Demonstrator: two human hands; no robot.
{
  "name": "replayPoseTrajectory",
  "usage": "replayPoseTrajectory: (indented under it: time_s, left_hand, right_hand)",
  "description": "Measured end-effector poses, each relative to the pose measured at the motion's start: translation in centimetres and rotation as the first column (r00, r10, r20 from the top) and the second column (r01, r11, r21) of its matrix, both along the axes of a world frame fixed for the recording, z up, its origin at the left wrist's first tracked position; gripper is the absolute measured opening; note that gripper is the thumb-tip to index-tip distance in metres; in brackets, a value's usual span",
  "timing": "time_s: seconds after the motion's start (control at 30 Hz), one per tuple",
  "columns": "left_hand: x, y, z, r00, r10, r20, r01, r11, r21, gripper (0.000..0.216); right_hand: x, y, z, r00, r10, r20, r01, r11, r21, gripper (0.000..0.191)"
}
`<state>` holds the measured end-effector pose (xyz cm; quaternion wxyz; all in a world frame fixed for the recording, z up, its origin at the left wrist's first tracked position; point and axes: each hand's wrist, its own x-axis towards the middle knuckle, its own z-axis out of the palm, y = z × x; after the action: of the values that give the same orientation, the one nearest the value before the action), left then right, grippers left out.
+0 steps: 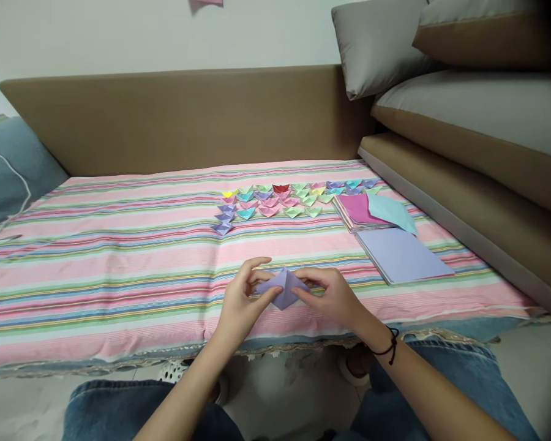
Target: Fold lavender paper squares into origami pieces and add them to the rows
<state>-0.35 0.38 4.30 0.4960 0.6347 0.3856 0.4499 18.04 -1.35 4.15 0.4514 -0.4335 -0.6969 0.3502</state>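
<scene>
A lavender folded paper boat is held between both hands above the near edge of the striped cloth. My left hand pinches its left side, thumb on the front face and the index finger raised. On its right side, my right hand grips it with the thumb in front and fingers behind. The paper is diamond-shaped from here, with a crease down the middle. Farther back, several small folded paper boats in many colours stand in rows on the cloth.
Stacks of square paper lie at the right: a lavender-topped stack and a magenta and pale blue one. Big sofa cushions pile up along the right. A brown backrest closes off the rear. The striped cloth covers the seat.
</scene>
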Motion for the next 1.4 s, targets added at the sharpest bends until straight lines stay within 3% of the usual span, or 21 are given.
replayPoseTrajectory:
  time_s: [0.2, 0.33, 0.5, 0.87, 1.03, 1.27, 1.4]
  left_hand:
    - [0.1, -0.6, 0.0, 0.995, 0.079, -0.065, -0.074, 0.994, 0.083, 0.03]
    - [0.1, -0.8, 0.7, 0.979, 0.12, -0.168, -0.085, 0.975, 0.203, 0.023]
    - [0.0, -1.0, 1.2, 0.982, 0.09, -0.168, -0.057, 0.98, 0.192, 0.012]
    - [0.4, -1.2, 1.6, 0.981, 0.028, -0.191, 0.005, 0.985, 0.171, 0.004]
    - [0.4, -1.2, 1.3, 0.983, 0.028, -0.183, -0.004, 0.992, 0.128, 0.007]
    - [0.5, -1.0, 0.6, 0.995, 0.091, -0.047, -0.096, 0.989, -0.116, 0.016]
    - [0.6, -1.1, 0.7, 0.994, 0.104, -0.015, -0.105, 0.984, -0.144, 0.018]
  right_hand:
    - [-0.1, -0.2, -0.3, 0.993, -0.063, -0.101, 0.07, 0.996, 0.064, 0.032]
    - [-0.2, -0.5, -0.1, 0.992, -0.113, -0.064, 0.123, 0.975, 0.184, 0.025]
    - [-0.3, -0.8, 0.2, 0.988, -0.151, 0.021, 0.139, 0.952, 0.273, 0.016]
    - [-0.1, -0.7, 0.9, 0.989, -0.081, -0.122, 0.082, 0.997, -0.001, 0.01]
    - [0.0, -0.7, 0.8, 0.992, -0.089, -0.086, 0.092, 0.995, 0.027, 0.01]
    - [-0.2, -0.8, 0.8, 0.985, -0.15, -0.088, 0.158, 0.984, 0.086, 0.007]
    - [-0.4, -0.8, 0.6, 0.982, -0.158, -0.1, 0.169, 0.979, 0.115, 0.009]
